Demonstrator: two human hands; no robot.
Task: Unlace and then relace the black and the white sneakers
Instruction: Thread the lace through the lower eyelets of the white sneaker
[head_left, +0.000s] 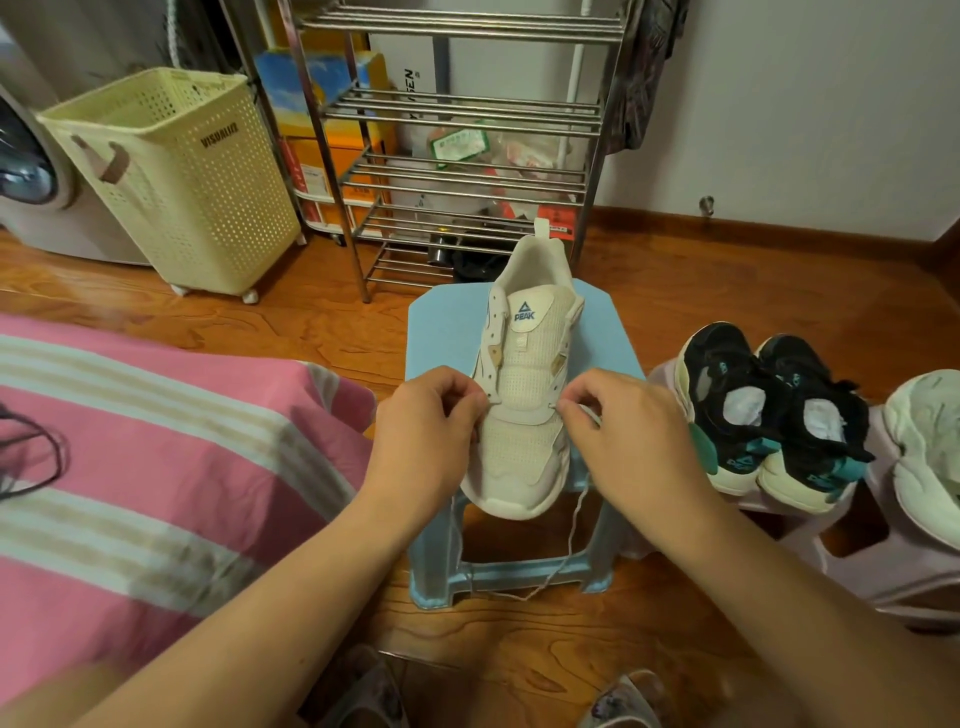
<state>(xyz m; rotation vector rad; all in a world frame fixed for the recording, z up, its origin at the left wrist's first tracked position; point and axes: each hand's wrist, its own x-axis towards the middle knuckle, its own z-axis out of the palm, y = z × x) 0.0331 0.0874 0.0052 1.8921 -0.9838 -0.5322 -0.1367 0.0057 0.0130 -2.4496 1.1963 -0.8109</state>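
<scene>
A white sneaker (524, 395) lies on a light blue stool (447, 332), toe toward me, its upper eyelets bare. My left hand (431, 431) pinches the white lace (574, 525) at the lowest left eyelet. At the lowest right eyelet, my right hand (618, 431) pinches the same lace. Both loose ends hang down past the stool's front to the floor. Two black sneakers (779, 410) stand side by side on a pale pink stool (883, 577) to the right. Another white sneaker (930, 452) lies at the right edge, partly cut off.
A bed with a pink striped cover (156, 467) fills the left. A cream laundry basket (176, 176) and a metal shoe rack (457, 145) stand behind the stool on the wooden floor. My slippered feet (363, 691) show at the bottom.
</scene>
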